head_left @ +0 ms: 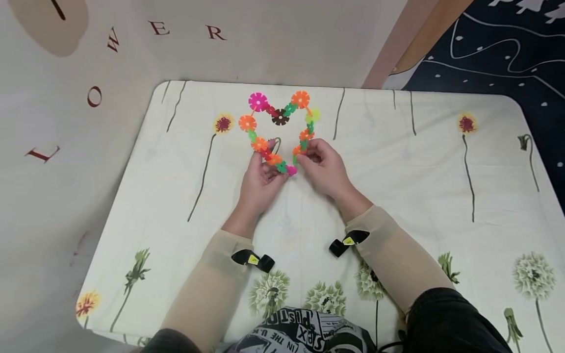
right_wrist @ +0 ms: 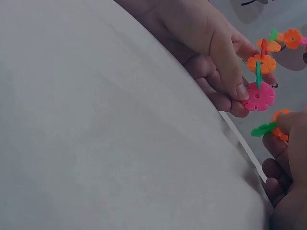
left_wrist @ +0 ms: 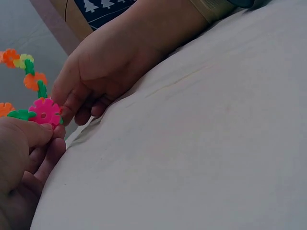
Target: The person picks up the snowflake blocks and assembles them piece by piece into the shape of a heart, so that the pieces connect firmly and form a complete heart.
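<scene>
A heart-shaped chain of interlocking plastic flower discs [head_left: 244, 123], in orange, green, red, pink, yellow and dark brown, is held up over the table. My left hand [head_left: 261, 186] pinches its lower left part by the pink end disc [right_wrist: 265, 99], thumb on the disc's edge. The right hand [head_left: 328, 169] pinches the other end between thumb and fingers, at an orange disc with a green disc [right_wrist: 262, 130] sticking out. In the right wrist view a gap shows between the pink disc and this green one. The right fingertips are partly hidden in the left wrist view.
A white cloth with printed flowers covers the table [head_left: 397, 162]. Behind it stands a pale wall [head_left: 282, 49] with letters, and a dark patterned surface [head_left: 494, 54] lies at the right. Each forearm wears a black wrist camera [head_left: 253, 260].
</scene>
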{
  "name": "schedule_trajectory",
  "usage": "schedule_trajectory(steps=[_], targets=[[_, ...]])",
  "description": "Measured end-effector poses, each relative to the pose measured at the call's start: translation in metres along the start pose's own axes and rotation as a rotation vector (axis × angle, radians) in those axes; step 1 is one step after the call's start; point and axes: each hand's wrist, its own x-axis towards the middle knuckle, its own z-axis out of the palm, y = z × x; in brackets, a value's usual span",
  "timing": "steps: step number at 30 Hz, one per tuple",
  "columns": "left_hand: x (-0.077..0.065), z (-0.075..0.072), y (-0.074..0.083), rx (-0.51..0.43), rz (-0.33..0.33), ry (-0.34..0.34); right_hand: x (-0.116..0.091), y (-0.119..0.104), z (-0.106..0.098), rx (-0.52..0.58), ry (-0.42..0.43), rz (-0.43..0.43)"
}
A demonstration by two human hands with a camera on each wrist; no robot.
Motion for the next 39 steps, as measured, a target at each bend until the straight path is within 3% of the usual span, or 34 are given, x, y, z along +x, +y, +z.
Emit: schedule_trajectory(steps=[4,9,17,39], targets=[[0.0000,-0.0002,-0.0002,0.017,-0.027,0.038,-0.0005,0.0004,0.0002,0.086,0.054,0.007],[0.0016,0.0001,-0.0009,0.031,-0.078,0.070,-0.0003,-0.0006,-0.0012,0.125,0.075,0.009],[0.0017,0.0016,0.0011,0.054,-0.106,0.089,-0.0008,-0.0021,-0.0010,0.184,0.098,0.002],[0.0001,0.0028,0.0008,0.039,-0.089,0.119,-0.0014,-0.0018,0.0011,0.227,0.100,0.002]])
